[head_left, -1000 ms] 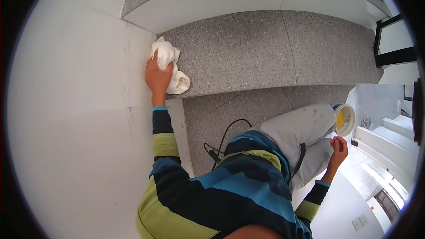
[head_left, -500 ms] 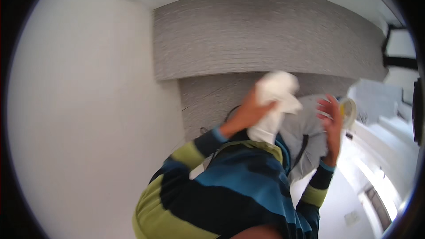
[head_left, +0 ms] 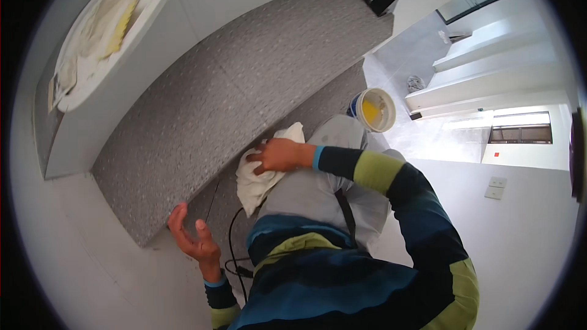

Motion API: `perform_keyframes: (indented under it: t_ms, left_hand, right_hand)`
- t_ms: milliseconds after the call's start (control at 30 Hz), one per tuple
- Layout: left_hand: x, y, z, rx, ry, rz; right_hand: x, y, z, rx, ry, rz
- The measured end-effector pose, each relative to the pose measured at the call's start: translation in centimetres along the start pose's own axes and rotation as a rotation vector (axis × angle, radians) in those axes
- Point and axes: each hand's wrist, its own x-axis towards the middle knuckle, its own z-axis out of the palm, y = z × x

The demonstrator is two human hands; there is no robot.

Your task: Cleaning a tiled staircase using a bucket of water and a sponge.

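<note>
A crumpled white cloth [head_left: 252, 188] is bunched under my right hand [head_left: 280, 155], whose fingers curl into it. The cloth lies by my grey-trousered knee [head_left: 306, 192], beside the front edge of a grey speckled step [head_left: 226, 79]. My left hand [head_left: 194, 238] is off to the left, empty, with its thumb and fingers apart. Its fingertips are near the step's front edge; whether they touch it I cannot tell.
Beyond my knees stands a white bucket [head_left: 390, 121] with something yellow inside. At the upper left, a white tray-like piece [head_left: 160, 9] holds a pale cloth and a yellow-edged item. A black cable [head_left: 230, 238] runs beside my body. White walls flank the steps.
The white cloth has passed from my left hand to my right and is lower, near my knee. My left hand has moved left, empty. The view has turned, bringing in the tray and bucket.
</note>
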Motion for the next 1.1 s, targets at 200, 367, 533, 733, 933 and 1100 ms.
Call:
perform_keyframes:
  t_ms: [200, 367, 533, 733, 933, 1100]
  left_hand:
    - [7.5, -2.6, 8.2, 0.087, -0.009, 0.41]
    - [8.6, -3.0, 10.8, 0.182, 0.033, 0.347]
    - [9.3, -2.6, 10.9, 0.179, 0.023, 0.321]
    - [10.3, -2.4, 12.0, 0.146, -0.04, 0.402]
    - [10.1, -3.0, 11.6, 0.21, -0.12, 0.593]
    - [7.8, 0.8, 11.5, 0.114, -0.657, 0.736]
  right_hand:
    - [-5.8, 7.0, -0.6, 0.08, -0.239, 0.14]
    - [-12.0, 12.3, -1.5, 0.127, -0.142, 0.056]
    - [-28.6, 20.9, -6.0, -0.28, -0.268, 0.803]
    - [-43.6, 14.9, -19.6, -1.009, 0.277, 1.549]
    - [-43.7, -4.4, -19.3, -0.663, 0.628, 1.553]
    - [-45.6, -25.8, -12.1, -0.329, 0.503, 1.969]
